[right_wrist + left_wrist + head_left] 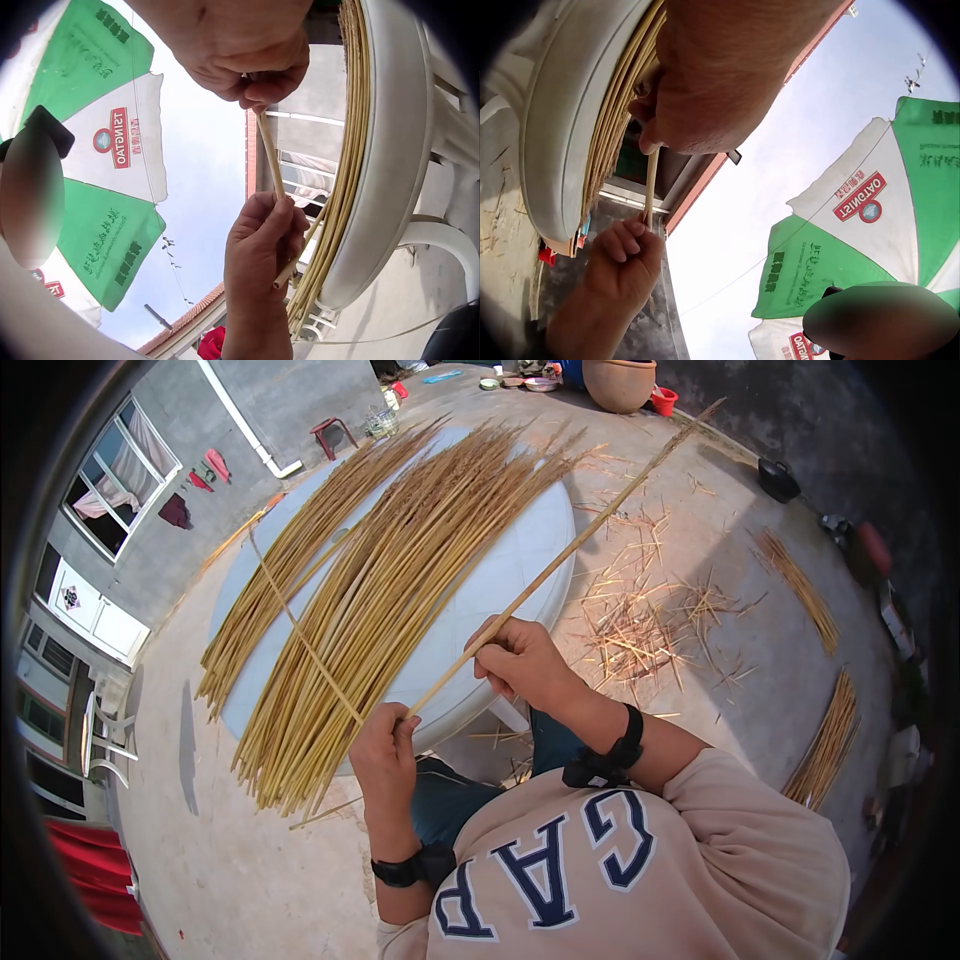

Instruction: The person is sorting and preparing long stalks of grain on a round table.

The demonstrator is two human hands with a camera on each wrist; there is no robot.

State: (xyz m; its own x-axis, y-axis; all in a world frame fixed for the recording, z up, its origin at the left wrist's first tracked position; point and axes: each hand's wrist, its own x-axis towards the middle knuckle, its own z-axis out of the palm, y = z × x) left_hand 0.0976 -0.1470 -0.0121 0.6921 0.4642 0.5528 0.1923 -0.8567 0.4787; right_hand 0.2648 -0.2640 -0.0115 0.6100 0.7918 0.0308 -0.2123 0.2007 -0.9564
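Observation:
In the head view one long straw-coloured stalk (590,530) slants up to the right, ending in a thin brown plume. My left hand (385,760) grips its thick lower end near the table's front edge. Further up the same stalk, my right hand (525,665) pinches it between thumb and curled fingers. A thin pale strip (300,625) also runs from the left hand, up and leftward over the heap. Both wrist views show the stalk (271,154) stretched between the two hands. Plumed stalks (370,590) lie in two broad heaps on the white round table (485,590).
Loose broken straw (635,625) litters the concrete right of the table. Two bundles of stalks, one further off (800,590) and one nearer (828,735), lie at the right. A white chair (108,735) stands left. Overhead is a green and white umbrella (862,195).

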